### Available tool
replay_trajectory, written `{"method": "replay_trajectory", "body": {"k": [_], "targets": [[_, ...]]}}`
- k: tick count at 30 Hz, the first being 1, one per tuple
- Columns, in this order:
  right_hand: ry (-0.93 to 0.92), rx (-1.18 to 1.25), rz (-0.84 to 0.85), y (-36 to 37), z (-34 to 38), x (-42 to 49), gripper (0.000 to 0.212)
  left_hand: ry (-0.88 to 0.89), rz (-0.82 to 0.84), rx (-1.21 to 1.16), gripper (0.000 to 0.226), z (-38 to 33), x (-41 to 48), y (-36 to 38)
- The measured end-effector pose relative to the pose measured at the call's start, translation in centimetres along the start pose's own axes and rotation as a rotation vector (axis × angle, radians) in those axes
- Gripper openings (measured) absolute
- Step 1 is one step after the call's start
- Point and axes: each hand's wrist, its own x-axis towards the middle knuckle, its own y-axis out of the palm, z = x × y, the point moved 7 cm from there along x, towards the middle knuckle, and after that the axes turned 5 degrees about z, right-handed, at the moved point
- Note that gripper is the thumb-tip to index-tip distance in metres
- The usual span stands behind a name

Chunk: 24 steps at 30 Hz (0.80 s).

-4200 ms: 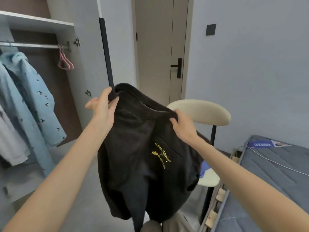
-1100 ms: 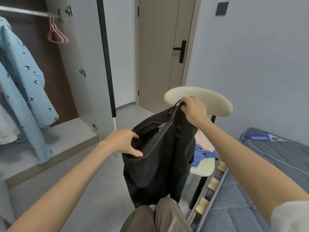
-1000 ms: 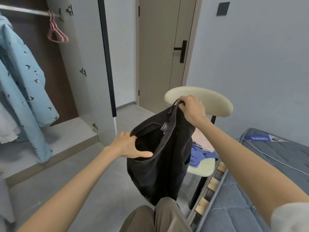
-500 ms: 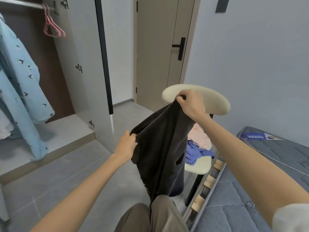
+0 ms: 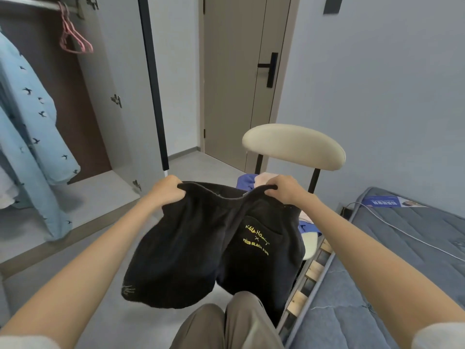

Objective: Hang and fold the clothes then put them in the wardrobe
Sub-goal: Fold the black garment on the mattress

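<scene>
chair seat: mostly behind black garment | blue coat: cut off left

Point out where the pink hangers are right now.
In the head view, upper left: the pink hangers hang from the wardrobe rail, just right of the light blue jacket.

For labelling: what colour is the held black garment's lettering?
Yellow lettering on the black fabric garment; head view.

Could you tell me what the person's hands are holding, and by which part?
Both the left hand and right hand grip the black shorts by the waistband.
</scene>
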Motion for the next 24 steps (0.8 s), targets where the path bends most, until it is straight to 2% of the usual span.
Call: {"method": "replay_trajectory", "body": {"k": [3,7,10,12,15,17,20,22,24], "targets": [[0.125,0.231,-0.034,-0.1,0.3,0.9,0.031,-0.045,0.145,-0.177,0.039,-0.5,0.4,0.0],[0.231,0.467,-0.13,-1.6,0.8,1.5,0.028,-0.114,0.034,-0.408,0.041,-0.2,0.9,-1.1],[0.227,0.503,-0.193,-2.9,0.6,1.6,0.024,-0.225,-0.005,-0.665,0.037,1.3,0.9,-1.7],[0.178,0.392,-0.27,-3.7,1.1,1.4,0.023,-0.172,-0.032,-0.598,0.035,1.1,1.1,-2.1],[0.084,0.167,-0.349,-4.0,2.4,1.0,0.027,-0.035,-0.097,-0.103,0.04,-0.3,1.2,-3.0],[0.117,0.101,-0.25,-3.2,2.3,1.1,0.034,-0.089,-0.002,-0.026,0.043,-0.4,1.2,-2.4],[0.231,0.154,0.005,-1.5,1.5,1.0,0.034,-0.233,0.176,-0.303,0.034,-0.1,0.9,-0.3],[0.336,0.439,0.133,-0.6,1.0,0.5,0.035,-0.318,0.209,-0.563,0.026,0.2,0.5,0.8],[0.458,0.865,0.215,0.3,0.9,-0.2,0.026,-0.377,0.187,-0.79,0.026,0.8,0.2,1.1]]}}
